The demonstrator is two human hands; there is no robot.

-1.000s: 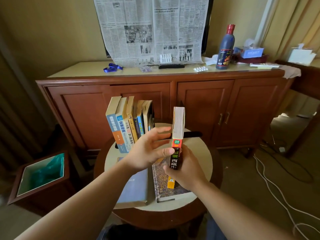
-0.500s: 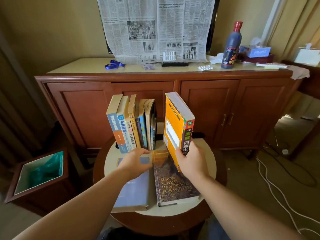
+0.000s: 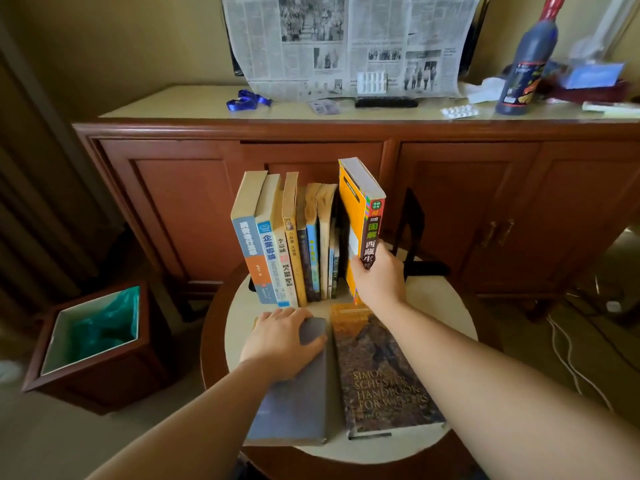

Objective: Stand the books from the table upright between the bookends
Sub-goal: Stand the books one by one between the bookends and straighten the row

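Nearest on the round bench [image 3: 433,306] lie two books flat, side by side, long axes running away from the person: a grey book [image 3: 294,393] on the left and the handbook [image 3: 384,372] on the right. The left hand [image 3: 282,337] rests on the grey book's far end, fingers curled over its far edge. It is the nearer hand for lifting that one next, I judge.

Just beyond, the right hand [image 3: 377,282] grips the orange book [image 3: 362,223] low on its spine, holding it upright, tilted slightly, at the right end of the row [image 3: 287,244] of standing books. A narrow gap shows between it and the row. The black bookend [image 3: 414,233] stands to its right, apart from it, so the orange book wants sliding left against the row.

Farther back stands a cabinet [image 3: 346,202] with a newspaper [image 3: 349,43] above.
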